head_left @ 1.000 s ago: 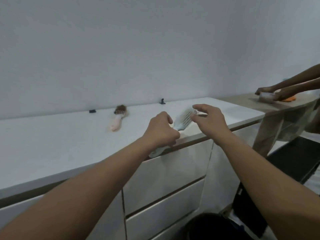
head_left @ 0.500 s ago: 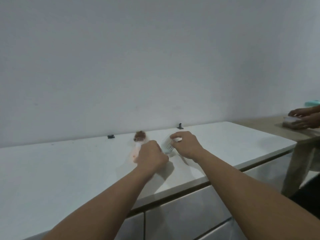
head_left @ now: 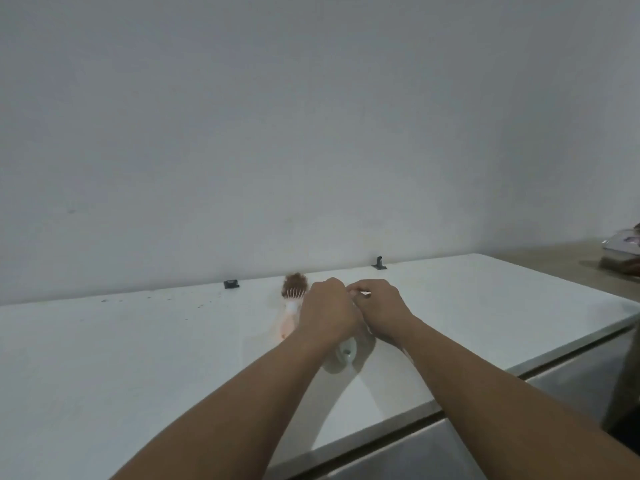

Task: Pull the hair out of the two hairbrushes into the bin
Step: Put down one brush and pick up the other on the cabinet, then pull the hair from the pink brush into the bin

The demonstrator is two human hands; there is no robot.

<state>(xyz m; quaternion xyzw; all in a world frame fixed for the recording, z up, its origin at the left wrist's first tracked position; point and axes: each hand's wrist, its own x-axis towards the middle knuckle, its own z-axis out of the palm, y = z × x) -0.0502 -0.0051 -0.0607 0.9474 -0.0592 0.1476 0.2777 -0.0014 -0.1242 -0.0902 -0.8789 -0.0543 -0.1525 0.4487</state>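
White brush gripped by L hand, only handle end seen below curled fingers. R hand fingertips pinched together; contents can't be told. Pink brush w/ hair clump just L of L fingers.

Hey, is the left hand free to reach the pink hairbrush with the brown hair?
Probably not yet: the left hand grips the pale hairbrush. The pink hairbrush lies uncovered just to its left on the white counter.
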